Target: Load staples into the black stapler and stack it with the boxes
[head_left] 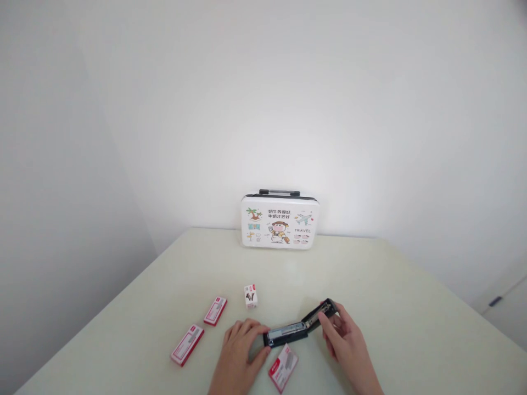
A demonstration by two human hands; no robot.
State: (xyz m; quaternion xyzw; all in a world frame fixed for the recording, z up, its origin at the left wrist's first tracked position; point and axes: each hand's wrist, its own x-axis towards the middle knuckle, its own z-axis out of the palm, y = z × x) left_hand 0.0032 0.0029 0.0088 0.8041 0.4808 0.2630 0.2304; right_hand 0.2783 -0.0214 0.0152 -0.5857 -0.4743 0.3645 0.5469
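Observation:
A black stapler [297, 325] lies opened out flat on the pale table [382, 307], its staple channel facing up. My left hand [241, 348] holds its near left end down with the fingers curled on it. My right hand [343, 334] grips the raised right end at the fingertips. An open red-and-white staple box [284, 367] with grey staples showing lies just in front of the stapler, between my hands.
Two shut red-and-white staple boxes [215, 310] [188, 344] lie to the left. A small white box [251, 295] stands behind the stapler. A white case with cartoon prints [280, 221] stands against the wall at the table's far edge.

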